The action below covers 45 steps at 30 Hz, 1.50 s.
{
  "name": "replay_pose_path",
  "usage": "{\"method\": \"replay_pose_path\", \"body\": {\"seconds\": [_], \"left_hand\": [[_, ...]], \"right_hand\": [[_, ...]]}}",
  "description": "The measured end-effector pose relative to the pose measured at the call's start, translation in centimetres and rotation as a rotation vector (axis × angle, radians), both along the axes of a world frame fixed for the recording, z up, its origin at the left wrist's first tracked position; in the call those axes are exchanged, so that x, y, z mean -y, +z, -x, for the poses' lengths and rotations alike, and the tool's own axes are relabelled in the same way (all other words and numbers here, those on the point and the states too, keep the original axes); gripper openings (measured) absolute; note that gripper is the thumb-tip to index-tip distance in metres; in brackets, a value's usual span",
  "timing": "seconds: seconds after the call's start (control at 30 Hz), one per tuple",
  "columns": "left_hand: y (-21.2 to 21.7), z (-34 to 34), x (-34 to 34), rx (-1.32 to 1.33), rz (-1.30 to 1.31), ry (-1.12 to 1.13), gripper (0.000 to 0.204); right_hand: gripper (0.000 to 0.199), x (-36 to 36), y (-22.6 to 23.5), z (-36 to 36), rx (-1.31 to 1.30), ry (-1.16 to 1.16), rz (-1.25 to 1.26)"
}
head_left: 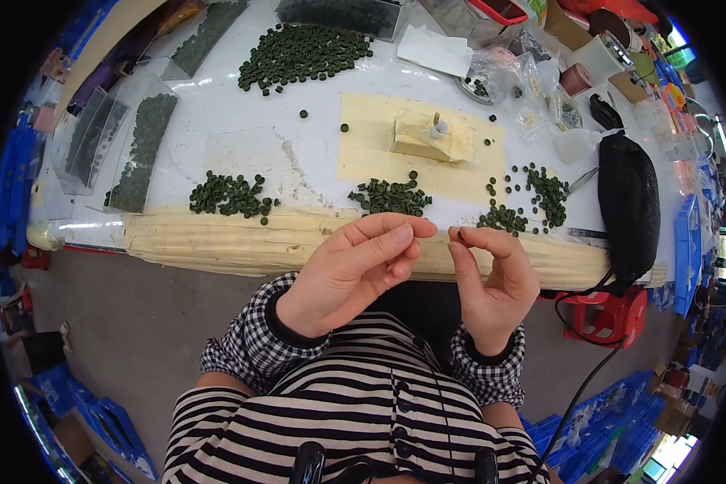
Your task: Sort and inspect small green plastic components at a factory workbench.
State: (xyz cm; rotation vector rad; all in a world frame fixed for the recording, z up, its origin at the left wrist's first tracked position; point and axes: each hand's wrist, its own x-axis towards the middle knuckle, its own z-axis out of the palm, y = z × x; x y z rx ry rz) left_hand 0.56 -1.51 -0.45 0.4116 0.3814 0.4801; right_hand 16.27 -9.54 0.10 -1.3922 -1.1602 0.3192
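Note:
My left hand is closed in a pinch, thumb pressed against the index finger; whatever it may hold is too small to make out. Facing it a short gap away, my right hand pinches a small dark piece between thumb and index finger. Both hands are raised in front of the table's padded front edge. Just beyond the left fingertips lies a pile of small dark green round pieces. Beyond my right hand are two looser clusters of similar pieces.
A cream block with a small upright peg stands on a yellowish sheet. Clear trays of green pieces stand at left, and a large heap lies at the back. Tweezers and a black pouch are at right.

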Motion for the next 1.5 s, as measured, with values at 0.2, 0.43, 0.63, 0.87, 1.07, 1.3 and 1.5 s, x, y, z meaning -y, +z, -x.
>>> {"method": "replay_pose_path", "body": {"seconds": [0.2,0.43,0.63,0.87,1.07,1.3,1.5], "left_hand": [[0.5,-0.2,0.1,-0.024,-0.039,0.014,0.026],[-0.5,0.0,0.2,0.052,-0.104,0.012,0.024],[-0.1,-0.1,0.3,0.025,-0.136,0.01,0.018],[-0.1,-0.1,0.5,-0.063,-0.2,0.024,0.015],[-0.5,-0.4,1.0,-0.108,-0.191,0.05,0.018],[0.0,-0.4,1.1,-0.111,-0.163,0.041,0.017],[1.3,-0.9,1.6,-0.245,-0.362,0.137,0.015]], "right_hand": [[0.016,0.3,0.3,0.0,0.002,0.055,-0.008],[0.017,0.7,0.5,0.6,-0.122,0.071,0.014],[0.017,0.6,0.7,0.9,-0.107,0.1,-0.006],[0.018,0.5,0.8,0.6,-0.095,0.118,-0.032],[0.02,0.4,0.8,0.9,0.031,0.104,-0.02],[0.017,0.2,0.6,0.9,0.071,0.09,-0.018],[0.014,0.1,0.3,1.0,-0.033,0.096,0.013]]}}
